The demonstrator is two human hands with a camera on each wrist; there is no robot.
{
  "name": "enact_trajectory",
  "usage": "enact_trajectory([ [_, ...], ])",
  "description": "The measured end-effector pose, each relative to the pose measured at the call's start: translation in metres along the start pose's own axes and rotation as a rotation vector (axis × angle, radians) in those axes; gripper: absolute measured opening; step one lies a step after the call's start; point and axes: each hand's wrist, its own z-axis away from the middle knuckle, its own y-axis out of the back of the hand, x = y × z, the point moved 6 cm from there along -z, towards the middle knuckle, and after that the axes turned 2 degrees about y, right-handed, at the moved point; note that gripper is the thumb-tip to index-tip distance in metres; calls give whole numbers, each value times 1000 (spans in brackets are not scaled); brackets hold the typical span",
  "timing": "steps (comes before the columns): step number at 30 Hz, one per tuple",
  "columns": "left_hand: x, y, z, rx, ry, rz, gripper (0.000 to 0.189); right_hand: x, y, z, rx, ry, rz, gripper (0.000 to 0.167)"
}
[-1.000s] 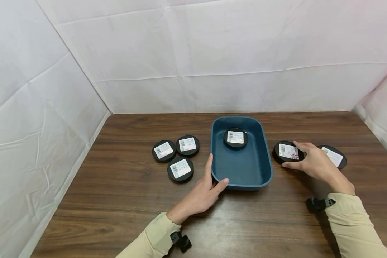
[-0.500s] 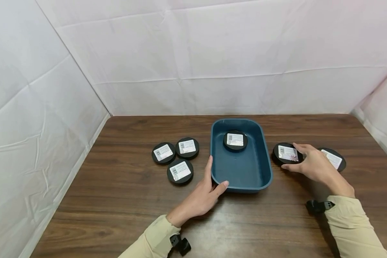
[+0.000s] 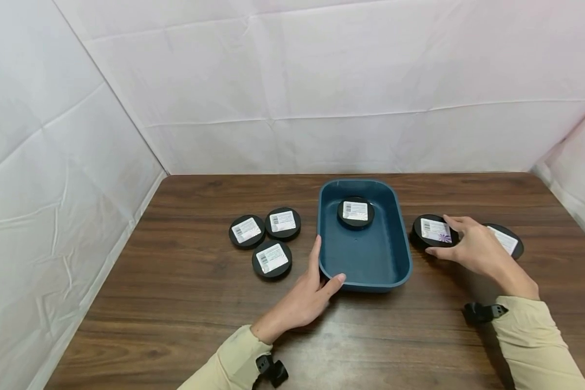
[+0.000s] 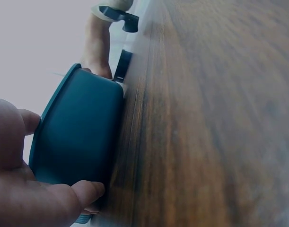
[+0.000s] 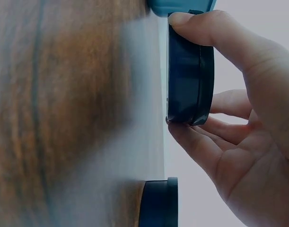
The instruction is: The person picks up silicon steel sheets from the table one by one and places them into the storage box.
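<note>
In the head view my left hand [image 3: 304, 298] holds the near left corner of a blue plastic bin [image 3: 363, 265], thumb on the near rim and fingers along the left side. The left wrist view shows these fingers [image 4: 87, 191] around the bin's wall. One round black lidded container [image 3: 356, 212] with a white label lies inside, toward the far end. To the right of the bin, my right hand [image 3: 480, 246] grips another such container [image 3: 434, 231] by its edge, between thumb and fingers. In the right wrist view this container [image 5: 189, 80] stays close to the tabletop.
Three similar black containers lie grouped left of the bin, including a near one [image 3: 272, 260]. Another container [image 3: 504, 241] lies beyond my right hand, partly hidden by it. White sheet walls [image 3: 273, 97] border the wooden table [image 3: 185, 303] at the back and sides.
The head view's scene has shifted slightly downward since the earliest frame. Both hands keep their places, and the gripped container's label reflection has turned from reddish to purple.
</note>
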Motion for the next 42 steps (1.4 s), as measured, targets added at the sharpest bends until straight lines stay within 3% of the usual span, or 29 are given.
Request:
enact_trajectory([
  [19, 3, 1, -3, -1, -1, -3, 83, -11, 14, 5, 42, 15, 14, 106],
  [42, -1, 0, 0, 14, 23, -17, 85, -23, 16, 9, 47, 27, 36, 103],
])
